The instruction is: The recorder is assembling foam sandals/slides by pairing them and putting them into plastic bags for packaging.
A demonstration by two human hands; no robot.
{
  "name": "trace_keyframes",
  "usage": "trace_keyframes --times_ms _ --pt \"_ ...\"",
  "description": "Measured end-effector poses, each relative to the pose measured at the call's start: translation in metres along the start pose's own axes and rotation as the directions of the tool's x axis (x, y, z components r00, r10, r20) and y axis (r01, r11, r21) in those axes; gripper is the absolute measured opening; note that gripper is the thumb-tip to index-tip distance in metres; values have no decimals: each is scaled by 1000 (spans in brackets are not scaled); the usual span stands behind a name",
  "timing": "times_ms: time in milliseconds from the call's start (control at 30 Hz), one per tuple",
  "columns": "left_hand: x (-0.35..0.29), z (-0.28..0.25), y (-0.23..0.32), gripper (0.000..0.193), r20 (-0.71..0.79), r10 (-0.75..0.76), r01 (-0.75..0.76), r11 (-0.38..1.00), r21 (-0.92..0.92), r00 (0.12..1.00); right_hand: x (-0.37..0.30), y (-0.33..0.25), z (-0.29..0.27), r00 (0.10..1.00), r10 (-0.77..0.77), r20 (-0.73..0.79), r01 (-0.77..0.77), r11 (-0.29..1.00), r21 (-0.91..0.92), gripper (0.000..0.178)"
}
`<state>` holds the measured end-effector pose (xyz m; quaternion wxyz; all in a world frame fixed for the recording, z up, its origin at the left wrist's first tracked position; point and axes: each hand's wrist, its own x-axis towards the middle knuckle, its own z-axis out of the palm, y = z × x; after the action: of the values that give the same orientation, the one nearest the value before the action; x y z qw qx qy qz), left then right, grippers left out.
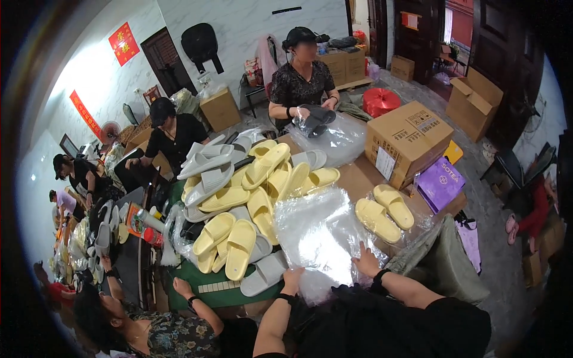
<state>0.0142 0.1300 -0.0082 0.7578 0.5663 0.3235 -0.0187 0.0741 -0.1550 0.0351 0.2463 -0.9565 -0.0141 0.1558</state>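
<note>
A stack of clear plastic bags [316,235] lies on the table in front of me. My left hand [292,277] pinches the near edge of the top bag. My right hand [366,260] rests flat on the stack's right side with its fingers spread. A pair of pale yellow slippers [385,213] lies just right of the bags, sole to sole. Left of the bags sits a big pile of yellow and grey slippers [245,197].
A cardboard box [406,140] and a purple box [440,182] stand at the table's right end. Opposite me a person slides dark slippers [314,118] into a clear bag. Another person's hand [181,287] reaches in at my left. More boxes stand on the floor.
</note>
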Motion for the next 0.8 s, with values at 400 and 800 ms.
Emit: trace_keyframes --times_ms 400,800 --pt "-11 7 19 61 -248 -15 135 872 471 969 -26 -22 -15 791 -608 -70 474 681 -559 76" --pt "-35 3 114 83 -386 715 -191 582 790 583 -9 -41 15 715 -519 468 697 582 -419 64"
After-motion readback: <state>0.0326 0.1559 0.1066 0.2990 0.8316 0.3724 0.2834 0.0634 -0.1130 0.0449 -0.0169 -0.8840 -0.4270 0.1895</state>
